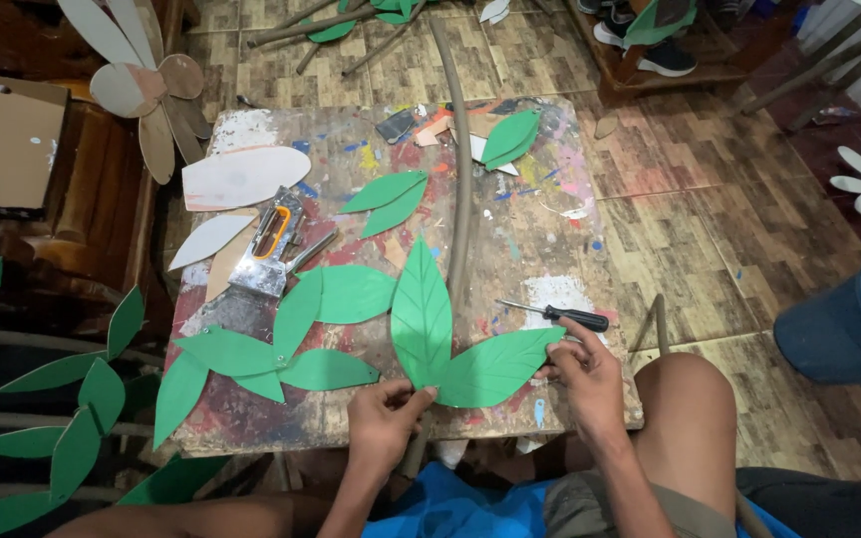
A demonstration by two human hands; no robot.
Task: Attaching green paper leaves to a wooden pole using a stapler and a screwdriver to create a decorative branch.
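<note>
Left hand: the left hand (383, 410) pinches the bottom tip of a tall green foam leaf (422, 317) with a line down its middle. The grip is narrow, thumb on top and fingers under.
Right hand: the right hand (582, 371) holds the outer tip of a wide green foam leaf (498, 366) that points off to the right. Its grip is closed on that tip too.
Where the leaves are: both leaves lie flat on the paint-splashed wooden desk (530, 249), near the front edge, just in front of the person's knees. Their bottoms meet by the left hand.
How they will handle: the leaves look thin, light and bendy. I think they flop if lifted by one end, and a hard squeeze may leave a crease. The tips and the bottom point seem the best places to hold, with a soft pinch.
Beside them: a bunch of more green leaves (271, 357) lies to the left, joined together.
Tools: a silver staple gun with an orange handle (269, 251) sits on the desk behind that bunch. A black-handled screwdriver (558, 316) lies just behind the right hand.
Long stick: a grey-brown rod (462, 179) runs down the middle of the desk and goes under the tall leaf.
Floor: a blue bucket (854, 324) stands at the right.
</note>
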